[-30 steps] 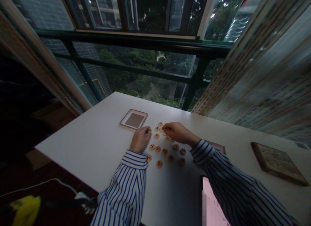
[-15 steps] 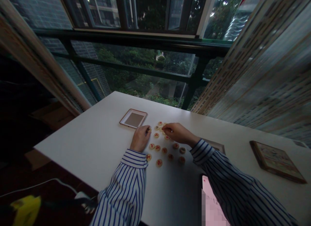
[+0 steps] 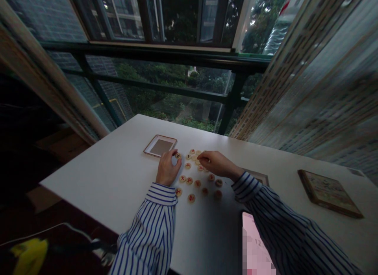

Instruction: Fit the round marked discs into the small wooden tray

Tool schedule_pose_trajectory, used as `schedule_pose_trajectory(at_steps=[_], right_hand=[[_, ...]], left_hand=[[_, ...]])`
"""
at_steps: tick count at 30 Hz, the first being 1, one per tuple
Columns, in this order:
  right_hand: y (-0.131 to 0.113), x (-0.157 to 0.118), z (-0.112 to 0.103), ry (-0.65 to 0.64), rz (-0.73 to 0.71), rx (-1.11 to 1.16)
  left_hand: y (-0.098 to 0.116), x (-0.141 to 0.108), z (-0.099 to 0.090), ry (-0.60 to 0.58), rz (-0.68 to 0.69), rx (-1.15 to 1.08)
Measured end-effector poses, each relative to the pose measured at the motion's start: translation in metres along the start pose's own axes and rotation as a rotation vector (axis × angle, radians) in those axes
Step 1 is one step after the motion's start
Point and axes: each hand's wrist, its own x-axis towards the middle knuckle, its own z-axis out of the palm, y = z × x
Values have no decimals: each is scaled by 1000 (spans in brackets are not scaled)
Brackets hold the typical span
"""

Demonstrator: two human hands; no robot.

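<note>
A black-marked piece [image 3: 178,156] near the tray [image 3: 162,147] is ringed by the left hand [image 3: 167,169]; the right hand [image 3: 220,164] is bunched beside other pieces [image 3: 189,181]. Whether either's actually gripping can't be told, tbh. Best pinched edge-on, with nothing else bumped.

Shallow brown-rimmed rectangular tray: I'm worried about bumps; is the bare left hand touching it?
Cannot tell: in the head view, the left hand covers a corner of the tray, hiding any gap.

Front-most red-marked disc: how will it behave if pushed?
The red-marked disc lies flat, so it would probably slide rather than roll or tip. The white table looks smooth, suggesting little drag. The disc's even round outline hints at a stiff piece.
</note>
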Motion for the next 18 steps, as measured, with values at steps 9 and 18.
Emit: schedule_pose_trajectory(at_steps=[9,18], right_hand=[[0,-21,-10,73,29,28],[10,-50,-18,167,25,45]], left_hand=[[27,0,-15,68,38,-41],[67,-9,-14,4,132,-137]])
